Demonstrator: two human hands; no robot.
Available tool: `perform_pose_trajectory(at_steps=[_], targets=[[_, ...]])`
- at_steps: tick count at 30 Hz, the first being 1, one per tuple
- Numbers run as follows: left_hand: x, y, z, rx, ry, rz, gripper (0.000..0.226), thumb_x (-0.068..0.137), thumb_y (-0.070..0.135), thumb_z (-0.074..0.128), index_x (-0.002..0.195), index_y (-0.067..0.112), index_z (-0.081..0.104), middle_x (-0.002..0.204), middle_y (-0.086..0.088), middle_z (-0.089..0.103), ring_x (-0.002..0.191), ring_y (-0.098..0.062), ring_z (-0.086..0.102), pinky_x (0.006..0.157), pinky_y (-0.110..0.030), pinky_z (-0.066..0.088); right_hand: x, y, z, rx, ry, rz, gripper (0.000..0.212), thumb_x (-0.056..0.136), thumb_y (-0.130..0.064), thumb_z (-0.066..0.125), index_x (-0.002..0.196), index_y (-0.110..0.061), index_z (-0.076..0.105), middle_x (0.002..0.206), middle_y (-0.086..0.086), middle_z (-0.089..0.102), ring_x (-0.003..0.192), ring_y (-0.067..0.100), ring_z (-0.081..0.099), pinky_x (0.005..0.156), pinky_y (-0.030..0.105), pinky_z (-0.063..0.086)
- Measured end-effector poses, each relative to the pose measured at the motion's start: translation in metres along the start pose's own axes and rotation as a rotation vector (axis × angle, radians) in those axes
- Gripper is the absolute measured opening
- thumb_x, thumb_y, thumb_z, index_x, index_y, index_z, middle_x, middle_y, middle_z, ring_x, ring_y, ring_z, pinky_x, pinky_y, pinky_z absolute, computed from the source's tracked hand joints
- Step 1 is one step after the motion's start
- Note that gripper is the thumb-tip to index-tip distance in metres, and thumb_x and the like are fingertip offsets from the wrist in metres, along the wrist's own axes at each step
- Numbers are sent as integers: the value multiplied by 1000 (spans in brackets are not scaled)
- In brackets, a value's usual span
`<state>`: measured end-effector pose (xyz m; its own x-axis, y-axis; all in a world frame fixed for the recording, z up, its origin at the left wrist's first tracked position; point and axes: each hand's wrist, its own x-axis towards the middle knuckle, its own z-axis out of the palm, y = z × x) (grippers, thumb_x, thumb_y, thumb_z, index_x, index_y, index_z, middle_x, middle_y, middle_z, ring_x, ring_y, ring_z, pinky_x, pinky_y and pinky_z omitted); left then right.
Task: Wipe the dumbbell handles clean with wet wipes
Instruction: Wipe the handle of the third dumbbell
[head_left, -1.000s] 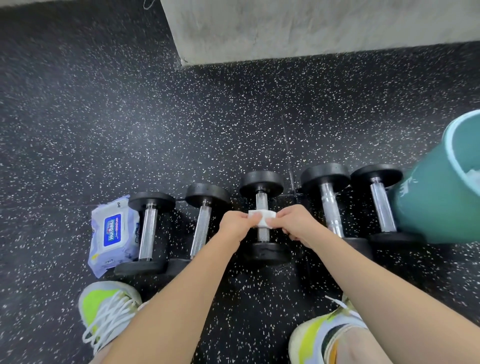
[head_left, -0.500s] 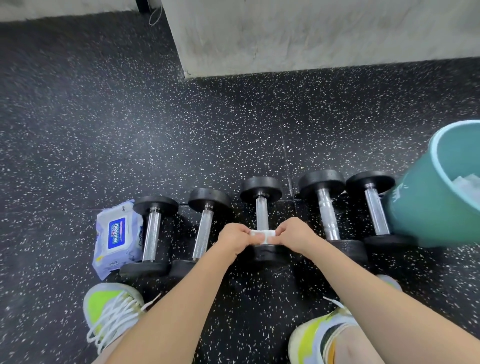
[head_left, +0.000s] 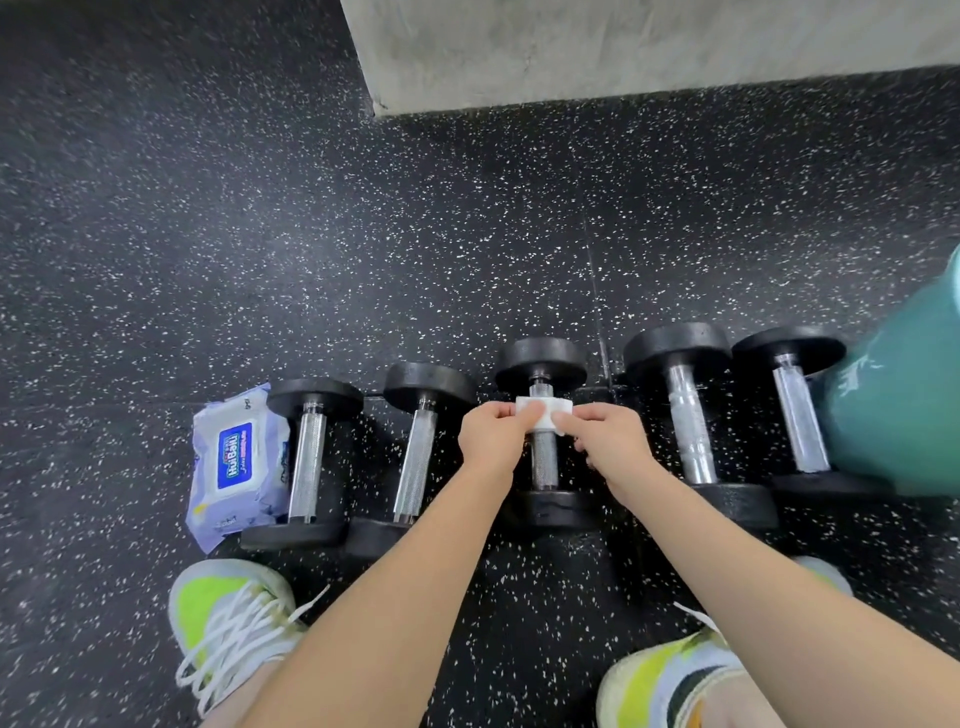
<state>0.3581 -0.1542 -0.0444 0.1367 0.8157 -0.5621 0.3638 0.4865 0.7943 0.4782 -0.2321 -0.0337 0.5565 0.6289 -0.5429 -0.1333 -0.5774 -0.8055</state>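
Five dumbbells lay in a row on the floor (head_left: 467, 249); the left hand (head_left: 493, 441) and right hand (head_left: 605, 441) each pinched one end of a white wipe (head_left: 543, 415) wrapped over the far end of the middle dumbbell's handle (head_left: 544, 462). A wipes pack (head_left: 234, 462) lay just left of the leftmost dumbbell (head_left: 306, 457). A teal bin (head_left: 898, 415) stood at the right end of the row.

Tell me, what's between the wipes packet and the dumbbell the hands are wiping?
In the head view, two other dumbbells lie between the wipes packet and the middle dumbbell: one right beside the packet, then another. Both are untouched.
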Motion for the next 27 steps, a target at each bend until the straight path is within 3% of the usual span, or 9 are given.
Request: perform_pose_trajectory(at_steps=[3,7,11,14,16,20,24,27], targets=[[8,9,6,-40,25,-15,27,84,32,81,94,9,72,95,-3,74,82,-14,62,68,-24,47,12,-8,3,58,12,-1,11,84,-27,81,90,-22,73,91,0,73,72,13,60,68,32,46],[16,16,10,-14,56,-26,31,86,40,78,88,11,67,78,6,64,70,-10,55,59,-22,42,24,-16,5,68,20,23,18,83,-29,81,94,-19,72,93,0,72,74,12,61,66,31,46],[17,17,9,7,35,-33,30,86,40,78,82,14,65,78,3,63,67,-10,54,60,-24,43,26,-17,4,56,3,55,24,84,-29,80,100,-13,73,90,3,71,71,11,58,59,28,45],[14,16,5,48,-8,-27,28,87,37,77,86,11,67,78,2,63,68,-11,53,61,-25,43,22,-18,0,19,-26,90,17,83,-27,81,93,-17,72,85,7,69,70,16,54,55,28,44],[11,12,0,112,-57,-12,28,87,36,75,79,11,65,70,2,57,65,-15,49,63,-26,41,18,-15,-3,-15,-56,113,14,83,-24,82,89,-17,71,80,8,66,68,19,51,52,28,42],[-2,1,-14,232,-161,-13,47,90,35,74,55,17,49,44,12,32,45,-10,29,47,-22,26,3,-12,-11,-141,-120,109,16,83,-20,82,89,-9,74,72,6,60,65,19,48,54,30,41],[-13,-8,-25,250,-248,-48,35,87,43,76,80,11,64,67,-2,43,49,-10,34,47,-25,27,-10,-11,-13,-261,-167,136,16,82,-22,82,90,-11,74,69,5,60,59,17,47,52,27,40],[-20,-12,-31,263,-296,-72,30,87,39,78,78,14,66,81,-3,56,66,-11,45,57,-25,34,-19,-14,-15,-389,-202,147,14,82,-21,80,79,-11,70,63,2,55,53,15,44,49,26,37]])
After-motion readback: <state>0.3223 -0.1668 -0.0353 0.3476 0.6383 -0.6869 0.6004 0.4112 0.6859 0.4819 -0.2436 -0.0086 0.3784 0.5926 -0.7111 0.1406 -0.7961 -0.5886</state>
